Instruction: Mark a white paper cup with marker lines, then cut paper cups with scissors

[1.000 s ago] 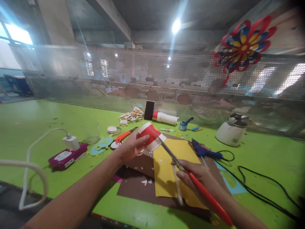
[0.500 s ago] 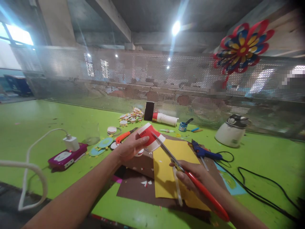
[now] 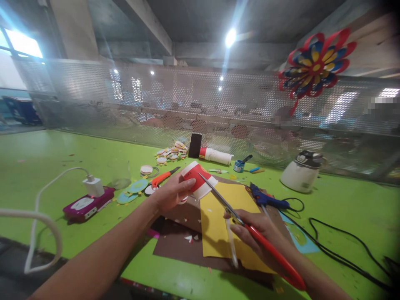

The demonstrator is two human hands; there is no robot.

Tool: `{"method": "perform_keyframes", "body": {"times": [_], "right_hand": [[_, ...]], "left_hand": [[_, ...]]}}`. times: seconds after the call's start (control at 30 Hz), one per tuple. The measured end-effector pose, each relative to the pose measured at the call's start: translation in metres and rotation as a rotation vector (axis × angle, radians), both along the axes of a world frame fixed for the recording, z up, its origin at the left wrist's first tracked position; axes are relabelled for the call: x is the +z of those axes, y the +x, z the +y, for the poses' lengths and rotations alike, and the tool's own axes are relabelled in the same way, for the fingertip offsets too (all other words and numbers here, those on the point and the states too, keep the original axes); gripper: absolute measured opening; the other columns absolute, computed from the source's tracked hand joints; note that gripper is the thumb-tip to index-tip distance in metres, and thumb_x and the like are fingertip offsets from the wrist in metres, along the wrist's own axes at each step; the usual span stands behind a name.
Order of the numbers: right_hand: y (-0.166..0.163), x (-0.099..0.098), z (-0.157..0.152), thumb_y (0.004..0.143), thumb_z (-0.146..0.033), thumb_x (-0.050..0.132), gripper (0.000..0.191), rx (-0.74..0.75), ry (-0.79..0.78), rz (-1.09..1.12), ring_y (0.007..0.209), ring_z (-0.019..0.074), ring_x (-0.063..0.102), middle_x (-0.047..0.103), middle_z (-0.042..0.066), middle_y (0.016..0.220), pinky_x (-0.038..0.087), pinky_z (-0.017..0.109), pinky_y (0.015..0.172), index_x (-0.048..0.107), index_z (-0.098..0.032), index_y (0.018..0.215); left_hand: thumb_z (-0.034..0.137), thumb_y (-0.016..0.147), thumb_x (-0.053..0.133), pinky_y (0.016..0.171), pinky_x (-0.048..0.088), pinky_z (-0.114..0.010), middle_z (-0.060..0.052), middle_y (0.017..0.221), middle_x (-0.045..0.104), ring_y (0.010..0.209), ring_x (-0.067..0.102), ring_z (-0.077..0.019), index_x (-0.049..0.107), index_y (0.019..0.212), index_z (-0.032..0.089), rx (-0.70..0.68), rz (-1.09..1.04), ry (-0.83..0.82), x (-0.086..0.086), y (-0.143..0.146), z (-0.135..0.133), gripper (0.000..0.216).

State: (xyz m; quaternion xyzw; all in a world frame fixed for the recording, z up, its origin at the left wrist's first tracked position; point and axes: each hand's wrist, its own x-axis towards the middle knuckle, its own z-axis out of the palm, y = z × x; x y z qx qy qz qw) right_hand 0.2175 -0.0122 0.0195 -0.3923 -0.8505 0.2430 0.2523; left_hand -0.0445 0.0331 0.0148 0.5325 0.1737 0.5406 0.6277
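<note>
My left hand (image 3: 175,190) is closed round a red and white paper cup (image 3: 198,180), tilted on its side with its rim toward the right. In my right hand (image 3: 250,231) is a pair of scissors (image 3: 229,209) with red handles. Their blades lie across the cup's side, tips over its red part. Beneath both hands is a yellow sheet of paper (image 3: 218,233) on top of brown sheets (image 3: 175,243), dotted with small white and red scraps. A clear glue stick (image 3: 231,246) rests on the yellow sheet.
Left of the hands are a purple power strip (image 3: 89,206), blue-green paper discs (image 3: 138,186) and an orange utility knife (image 3: 161,178). Behind stand stacked paper cups (image 3: 217,156) and a phone (image 3: 195,145). A blue glue gun (image 3: 270,199) with a black cord and a white kettle (image 3: 302,173) are right.
Both hands keep nearly the same pose. The scissors' handle end has shifted slightly right, and the cup's cut edge at the right sits a little farther out.
</note>
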Motion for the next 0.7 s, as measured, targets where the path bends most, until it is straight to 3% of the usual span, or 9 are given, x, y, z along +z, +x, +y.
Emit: {"method": "perform_keyframes", "body": {"times": [0.2, 0.47, 0.7], "right_hand": [[-0.0006, -0.002, 0.0021, 0.094, -0.056, 0.046, 0.044, 0.034, -0.031, 0.046, 0.063, 0.0138, 0.047, 0.054, 0.001, 0.072, 0.04, 0.022, 0.056, 0.061, -0.019, 0.077], [0.0019, 0.0022, 0.0005, 0.094, -0.063, 0.044, 0.05, 0.074, -0.164, 0.12, 0.049, 0.0089, 0.034, 0.034, -0.006, 0.059, 0.03, 0.02, 0.045, 0.06, -0.019, 0.078], [-0.0018, 0.004, -0.0058, 0.096, -0.06, 0.042, 0.048, 0.053, -0.158, 0.083, 0.05, 0.0092, 0.033, 0.033, -0.005, 0.06, 0.028, 0.02, 0.043, 0.058, -0.019, 0.078]], "left_hand": [[0.035, 0.078, 0.08, 0.089, 0.051, -0.035, -0.015, 0.107, 0.074, 0.097, 0.069, -0.0249, 0.069, 0.11, 0.012, -0.011, -0.02, -0.008, -0.0017, 0.0005, 0.0016, 0.04], [0.031, 0.076, 0.082, 0.089, 0.05, -0.034, -0.015, 0.116, 0.071, 0.102, 0.068, -0.0264, 0.067, 0.114, 0.015, -0.036, -0.031, -0.021, -0.0002, 0.0045, -0.0019, 0.044], [0.03, 0.078, 0.081, 0.087, 0.05, -0.033, -0.013, 0.099, 0.074, 0.09, 0.07, -0.0229, 0.067, 0.115, 0.014, -0.027, -0.019, -0.008, -0.0045, 0.0023, 0.0016, 0.042]]}}
